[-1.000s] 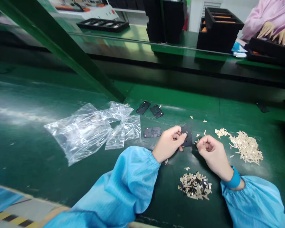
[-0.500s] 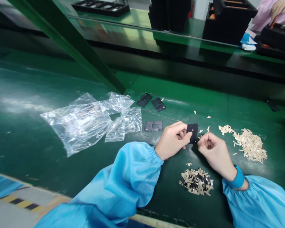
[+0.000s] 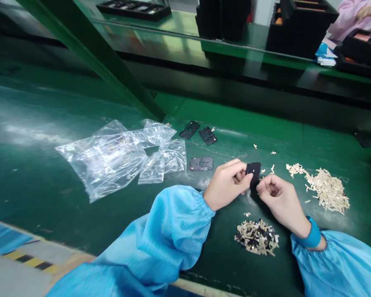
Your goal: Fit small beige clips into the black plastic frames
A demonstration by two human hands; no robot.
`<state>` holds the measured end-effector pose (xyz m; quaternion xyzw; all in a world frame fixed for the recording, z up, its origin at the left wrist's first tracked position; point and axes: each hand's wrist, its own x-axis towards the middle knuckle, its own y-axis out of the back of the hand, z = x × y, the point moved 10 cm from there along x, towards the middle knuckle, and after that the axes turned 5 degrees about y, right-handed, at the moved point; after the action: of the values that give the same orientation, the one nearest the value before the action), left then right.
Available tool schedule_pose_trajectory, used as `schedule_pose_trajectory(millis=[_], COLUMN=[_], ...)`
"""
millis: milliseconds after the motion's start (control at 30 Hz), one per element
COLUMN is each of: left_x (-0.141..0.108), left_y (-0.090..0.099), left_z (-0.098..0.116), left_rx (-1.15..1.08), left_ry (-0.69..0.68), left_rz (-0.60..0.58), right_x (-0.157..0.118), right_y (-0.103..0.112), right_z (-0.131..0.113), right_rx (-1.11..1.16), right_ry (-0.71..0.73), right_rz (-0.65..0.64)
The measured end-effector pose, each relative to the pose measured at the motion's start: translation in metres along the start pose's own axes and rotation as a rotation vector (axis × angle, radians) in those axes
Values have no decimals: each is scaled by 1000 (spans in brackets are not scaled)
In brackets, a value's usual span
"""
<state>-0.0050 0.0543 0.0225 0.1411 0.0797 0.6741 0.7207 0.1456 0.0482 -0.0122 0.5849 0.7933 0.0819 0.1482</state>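
My left hand (image 3: 230,181) pinches a thin black plastic plate (image 3: 253,171) between thumb and fingers, tilted up off the bench. At the plate's lower right edge, my right hand (image 3: 275,194) has its thumb and fingertips pressed together; what they hold, if anything, is too small to make out. Below the hands lies a mixed pile of black and cream small strips (image 3: 256,237). A larger pile of cream strips (image 3: 327,189) is right of my right hand. Similar black plates lie left of my hands, one flat plate (image 3: 201,163) nearest.
Clear plastic bags (image 3: 117,156) lie crumpled on the green bench (image 3: 49,185) at left. A slanted green post (image 3: 111,70) rises behind them. Black boxes (image 3: 299,29) stand on the raised shelf, and a person in pink sleeves (image 3: 349,18) is at the far right.
The black plate has turned slightly in my left hand, and my right fingertips stay at its edge. The whole view has shifted a little. The far person's hand has moved up from the black tray.
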Motion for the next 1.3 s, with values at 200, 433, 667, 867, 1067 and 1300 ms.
schedule_pose_trajectory(millis=[200,433,667,867,1067,1300], left_x=[1,2,3,4,3,4], left_y=[0,-1,-1,-4,-5,-12], left_z=[-7,-8,-8,-12,-16,-26], left_rx=[-58,-121,-175,-224,-266,-388], left_ry=[39,71,118,159,200,318], left_rz=[-6,-17,-38,-77,-97,-182], right_x=[0,1,2,3,3,4], right_y=[0,1,3,3,1,-2], right_z=[0,3,0,-1,-1,-3], right_rx=[46,81,98,110,127,199], right_ry=[-25,-82,-128,-128,-122,-102], right_rz=[-18,-19,-20,-36,-45,-91])
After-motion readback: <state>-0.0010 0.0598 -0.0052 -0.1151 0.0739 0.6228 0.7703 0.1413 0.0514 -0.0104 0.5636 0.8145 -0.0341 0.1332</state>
